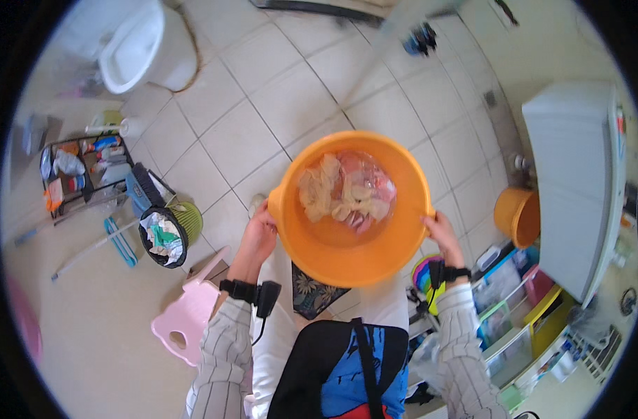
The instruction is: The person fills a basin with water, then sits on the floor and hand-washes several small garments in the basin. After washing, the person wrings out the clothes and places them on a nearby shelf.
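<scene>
Both my hands carry an orange plastic basin (347, 262) in front of me, above the tiled floor. My left hand (260, 230) is closed on the handle at its left side. At the right rim, my right hand (441, 230) grips the other side. Inside the basin, wet cloth items (320, 190), cream and pink, lie bunched in some shallow water. The undersides of my fingers are hidden by the rim.
To the left stand a pink stool (186, 318), a green waste bin (190, 222) with a black liner, and a rack of bottles (88, 164). A toilet (151, 52) is at far left. On the right are a second orange bucket (504, 213) and a white appliance (567, 167).
</scene>
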Demonstrator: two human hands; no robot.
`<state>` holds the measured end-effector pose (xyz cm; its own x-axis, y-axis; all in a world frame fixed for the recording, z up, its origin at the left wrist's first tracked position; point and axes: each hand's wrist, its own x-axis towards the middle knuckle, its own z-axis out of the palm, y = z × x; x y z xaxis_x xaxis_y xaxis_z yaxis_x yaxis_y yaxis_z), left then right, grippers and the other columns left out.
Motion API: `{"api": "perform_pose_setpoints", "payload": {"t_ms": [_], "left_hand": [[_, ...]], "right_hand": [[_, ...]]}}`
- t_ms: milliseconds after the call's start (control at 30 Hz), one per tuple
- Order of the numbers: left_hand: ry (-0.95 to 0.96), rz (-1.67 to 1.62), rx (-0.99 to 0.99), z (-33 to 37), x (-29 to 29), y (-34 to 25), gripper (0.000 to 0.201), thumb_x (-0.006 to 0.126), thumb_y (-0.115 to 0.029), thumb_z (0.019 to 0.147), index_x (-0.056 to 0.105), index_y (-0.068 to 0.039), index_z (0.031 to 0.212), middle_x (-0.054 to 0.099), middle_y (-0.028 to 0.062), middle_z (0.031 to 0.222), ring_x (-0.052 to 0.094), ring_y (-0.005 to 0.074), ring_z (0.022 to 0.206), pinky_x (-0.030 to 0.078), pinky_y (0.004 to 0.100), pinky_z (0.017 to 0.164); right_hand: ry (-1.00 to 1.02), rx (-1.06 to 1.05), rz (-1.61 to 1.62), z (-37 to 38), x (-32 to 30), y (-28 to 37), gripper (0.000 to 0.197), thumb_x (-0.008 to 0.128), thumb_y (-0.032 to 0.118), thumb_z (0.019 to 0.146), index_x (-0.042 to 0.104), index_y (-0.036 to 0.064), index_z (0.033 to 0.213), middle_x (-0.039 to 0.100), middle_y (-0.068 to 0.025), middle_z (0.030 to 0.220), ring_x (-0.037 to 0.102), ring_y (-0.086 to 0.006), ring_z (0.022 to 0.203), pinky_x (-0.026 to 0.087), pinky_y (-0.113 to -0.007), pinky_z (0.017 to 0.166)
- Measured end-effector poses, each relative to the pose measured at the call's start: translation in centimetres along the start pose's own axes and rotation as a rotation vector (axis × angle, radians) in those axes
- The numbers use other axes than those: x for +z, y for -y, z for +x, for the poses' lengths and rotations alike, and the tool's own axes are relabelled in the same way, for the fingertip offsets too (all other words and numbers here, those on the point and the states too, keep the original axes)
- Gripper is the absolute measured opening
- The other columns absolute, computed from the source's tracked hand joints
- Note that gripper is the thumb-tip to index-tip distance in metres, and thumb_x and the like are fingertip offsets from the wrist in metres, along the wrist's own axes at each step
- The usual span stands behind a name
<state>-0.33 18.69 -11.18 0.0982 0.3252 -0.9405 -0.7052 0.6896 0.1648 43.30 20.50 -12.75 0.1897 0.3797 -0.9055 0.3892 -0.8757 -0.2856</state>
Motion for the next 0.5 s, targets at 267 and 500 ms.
{"api": "perform_pose_setpoints", "payload": {"t_ms": [267,500], "left_hand": [[-0.02,0.037,-0.167,15.0,3.9,11.3,0.037,0.049,-0.013,0.075,0.053,-0.005,0.112,0.056,0.0046,0.098,0.051,0.0167,0.085,0.041,0.0287,0.078],[-0.158,0.174,-0.235,24.8,4.0,14.2,0.031,0.051,-0.026,0.078,0.053,-0.006,0.102,0.05,0.0145,0.107,0.045,0.0246,0.1,0.036,0.0358,0.094]], "right_hand": [[-0.034,0.131,0.09,11.3,-6.1,-12.8,0.041,0.061,0.031,0.081,0.054,0.0004,0.107,0.061,-0.0053,0.087,0.057,-0.0135,0.071,0.046,-0.027,0.055],[0.019,0.218,0.347,17.2,-5.2,-20.4,0.043,0.062,0.031,0.081,0.056,-0.0003,0.11,0.063,-0.0061,0.092,0.06,-0.0153,0.079,0.049,-0.032,0.065]]}}
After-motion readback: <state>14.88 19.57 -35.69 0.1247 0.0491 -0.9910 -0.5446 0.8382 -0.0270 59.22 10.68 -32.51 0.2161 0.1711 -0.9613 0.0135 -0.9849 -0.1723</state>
